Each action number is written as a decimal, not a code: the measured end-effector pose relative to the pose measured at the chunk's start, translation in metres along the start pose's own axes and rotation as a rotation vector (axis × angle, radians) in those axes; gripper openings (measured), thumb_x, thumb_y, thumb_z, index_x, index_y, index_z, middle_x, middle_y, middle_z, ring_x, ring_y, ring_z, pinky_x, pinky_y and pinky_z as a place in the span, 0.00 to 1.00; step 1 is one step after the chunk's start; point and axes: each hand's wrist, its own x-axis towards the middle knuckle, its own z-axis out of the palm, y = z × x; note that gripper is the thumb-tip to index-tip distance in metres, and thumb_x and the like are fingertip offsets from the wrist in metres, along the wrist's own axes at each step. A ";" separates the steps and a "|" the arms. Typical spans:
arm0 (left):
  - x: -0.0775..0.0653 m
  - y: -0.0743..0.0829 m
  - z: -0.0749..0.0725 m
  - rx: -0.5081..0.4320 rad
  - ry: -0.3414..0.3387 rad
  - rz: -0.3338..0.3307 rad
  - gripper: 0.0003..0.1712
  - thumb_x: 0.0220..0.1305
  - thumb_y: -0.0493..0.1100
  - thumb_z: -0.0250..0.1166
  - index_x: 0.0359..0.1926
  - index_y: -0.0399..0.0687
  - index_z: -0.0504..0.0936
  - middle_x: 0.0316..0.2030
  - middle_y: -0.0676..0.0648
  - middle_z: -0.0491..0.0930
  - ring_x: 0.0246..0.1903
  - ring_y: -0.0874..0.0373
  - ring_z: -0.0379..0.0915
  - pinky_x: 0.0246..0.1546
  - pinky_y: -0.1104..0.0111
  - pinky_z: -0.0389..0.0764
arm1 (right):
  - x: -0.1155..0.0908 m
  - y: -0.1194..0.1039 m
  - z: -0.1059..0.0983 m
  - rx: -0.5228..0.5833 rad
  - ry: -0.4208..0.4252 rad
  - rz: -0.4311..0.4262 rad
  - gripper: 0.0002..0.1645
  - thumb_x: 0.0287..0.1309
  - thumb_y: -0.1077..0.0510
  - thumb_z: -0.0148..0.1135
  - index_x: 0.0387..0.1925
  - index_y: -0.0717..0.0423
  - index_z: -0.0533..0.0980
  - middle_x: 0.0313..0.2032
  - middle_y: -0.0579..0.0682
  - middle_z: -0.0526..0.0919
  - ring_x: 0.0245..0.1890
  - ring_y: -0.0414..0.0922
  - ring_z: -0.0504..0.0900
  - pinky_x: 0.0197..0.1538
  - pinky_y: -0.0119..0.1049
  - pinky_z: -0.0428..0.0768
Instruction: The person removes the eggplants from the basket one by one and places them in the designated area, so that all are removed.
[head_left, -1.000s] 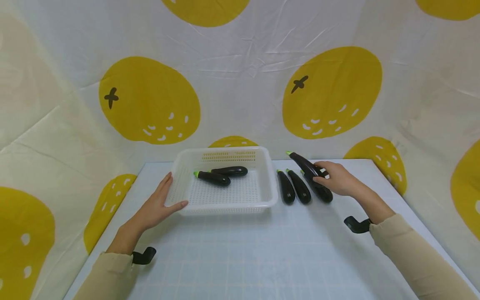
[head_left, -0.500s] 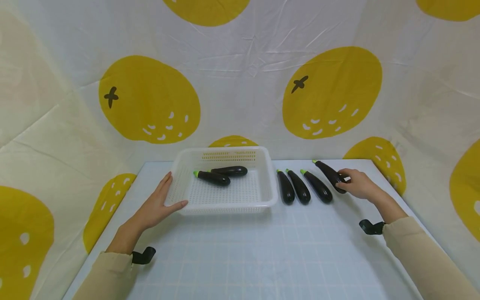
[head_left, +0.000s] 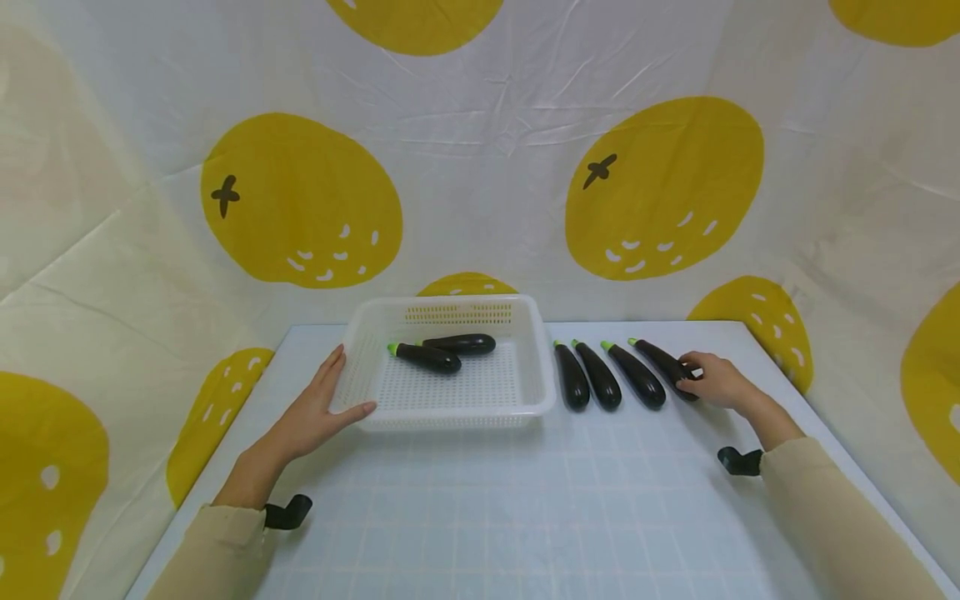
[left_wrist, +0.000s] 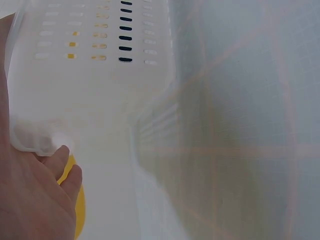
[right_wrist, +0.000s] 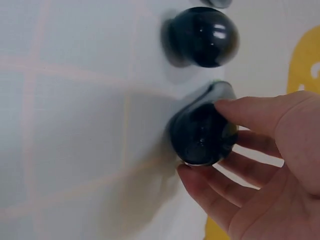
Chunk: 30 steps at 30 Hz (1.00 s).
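My right hand (head_left: 716, 380) holds the thick end of a dark eggplant (head_left: 654, 354) at the right end of a row. In the right wrist view, thumb and fingers (right_wrist: 215, 195) lie around this eggplant (right_wrist: 200, 135), which appears to rest on the table. To its left lie three more eggplants, a nearer one (head_left: 636, 379), a middle one (head_left: 597, 375) and a left one (head_left: 573, 379), green tips pointing away. A white plastic basket (head_left: 450, 410) contains two eggplants, one in front (head_left: 427, 358) and one behind (head_left: 461, 343). My left hand (head_left: 311, 417) touches the basket's left side and front corner with extended fingers and thumb.
The pale blue gridded table (head_left: 480, 508) extends toward me from the basket and the row. Behind it hangs a white cloth (head_left: 480, 200) with large yellow fruit prints. Both wrists wear a black camera mount (head_left: 288, 512).
My right hand has carried the eggplant rightward from above the third one in the row and lowered it beside that one. My left hand and the basket have stayed in place.
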 end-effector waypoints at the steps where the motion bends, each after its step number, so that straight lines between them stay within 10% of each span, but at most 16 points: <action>1: 0.000 0.000 0.000 -0.003 0.001 0.000 0.66 0.63 0.71 0.66 0.83 0.48 0.37 0.82 0.41 0.35 0.77 0.32 0.43 0.68 0.30 0.54 | 0.000 0.000 0.001 0.003 -0.002 0.010 0.33 0.66 0.58 0.64 0.63 0.77 0.66 0.58 0.79 0.72 0.53 0.70 0.76 0.55 0.64 0.78; 30: -0.001 0.001 -0.001 -0.003 -0.007 0.000 0.66 0.63 0.71 0.65 0.82 0.45 0.36 0.82 0.40 0.33 0.77 0.33 0.41 0.69 0.31 0.53 | -0.017 -0.039 -0.016 -0.080 0.051 -0.107 0.31 0.68 0.59 0.62 0.64 0.77 0.68 0.58 0.78 0.74 0.54 0.71 0.77 0.56 0.65 0.77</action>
